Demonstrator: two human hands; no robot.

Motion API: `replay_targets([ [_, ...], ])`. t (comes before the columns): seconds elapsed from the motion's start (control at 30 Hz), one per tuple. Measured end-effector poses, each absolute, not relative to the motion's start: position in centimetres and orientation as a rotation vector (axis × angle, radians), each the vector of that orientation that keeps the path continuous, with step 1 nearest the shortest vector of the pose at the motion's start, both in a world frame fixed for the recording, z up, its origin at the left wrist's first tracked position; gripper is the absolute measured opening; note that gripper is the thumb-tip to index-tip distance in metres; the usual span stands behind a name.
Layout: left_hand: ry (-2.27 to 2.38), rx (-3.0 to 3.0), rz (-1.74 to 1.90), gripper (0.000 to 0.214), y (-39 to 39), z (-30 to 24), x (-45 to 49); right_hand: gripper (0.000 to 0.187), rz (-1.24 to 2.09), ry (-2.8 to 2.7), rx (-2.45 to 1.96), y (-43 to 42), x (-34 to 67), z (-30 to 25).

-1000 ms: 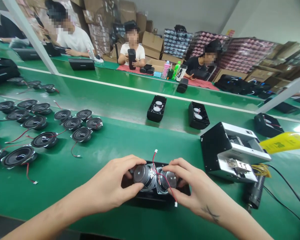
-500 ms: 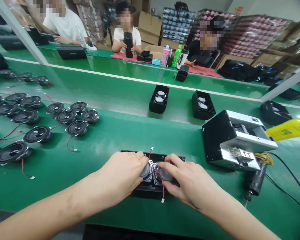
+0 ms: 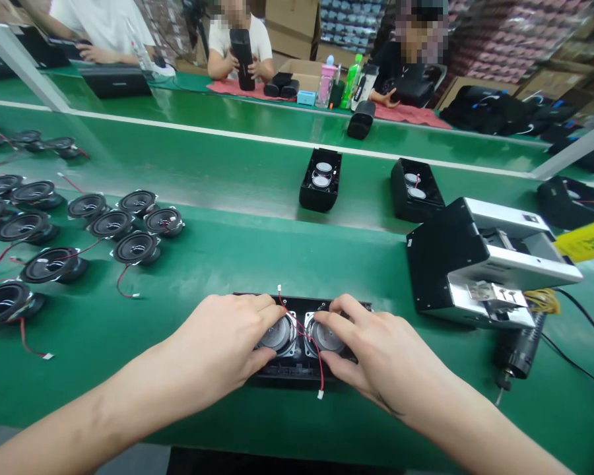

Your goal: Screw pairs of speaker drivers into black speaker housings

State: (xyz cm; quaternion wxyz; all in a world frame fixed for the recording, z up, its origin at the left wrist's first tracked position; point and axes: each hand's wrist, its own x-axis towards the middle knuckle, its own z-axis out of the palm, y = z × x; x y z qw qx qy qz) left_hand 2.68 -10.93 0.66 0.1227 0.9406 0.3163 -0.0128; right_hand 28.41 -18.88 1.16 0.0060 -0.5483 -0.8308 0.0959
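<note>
A black speaker housing lies open side up on the green bench in front of me. Two round speaker drivers sit inside it with their backs up. My left hand grips the left speaker driver between thumb and fingers. Around the right speaker driver curls my right hand, thumb on the near side and fingers on the far side. Red wires with white plugs cross between the drivers; one plug hangs over the near edge. My palms hide both ends of the housing.
Several loose speaker drivers lie at left. A screw feeder machine stands at right, with an electric screwdriver beside it. Further back are housings with drivers. Co-workers sit across the bench, one holding a black speaker.
The left driver has moved left, widening the gap between the two drivers. Both hands keep their hold. The camera view has tilted down and shifted slightly.
</note>
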Motion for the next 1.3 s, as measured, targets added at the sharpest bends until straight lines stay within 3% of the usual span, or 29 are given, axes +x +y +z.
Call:
replay_targets([
  [0.27,0.878,2.811,-0.042,0.039,-11.2,0.2,3.3,0.045,0.035,-2.619,-1.534,-18.8,28.2,0.7],
  [0.5,0.874,2.809,0.002,0.047,-11.0,-0.3,2.7,0.07,-0.157,-2.584,-1.511,-19.7,30.0,0.4],
  [0.7,0.732,2.807,0.199,0.044,-10.5,-0.7,2.1,0.037,0.016,-2.585,-1.513,-19.9,31.2,-0.7],
  [0.93,0.74,2.772,0.239,0.041,-10.6,-1.3,1.6,0.035,0.395,-2.43,-1.573,-19.6,31.5,-1.6],
  [1.13,0.68,2.754,0.352,0.024,-10.6,-1.1,1.7,0.025,0.405,-2.362,-1.5,-19.4,31.5,-1.3],
  [1.3,0.711,2.776,0.413,0.035,-10.5,-1.1,2.0,0.029,0.37,-2.387,-1.519,-19.5,31.5,-1.2],
])
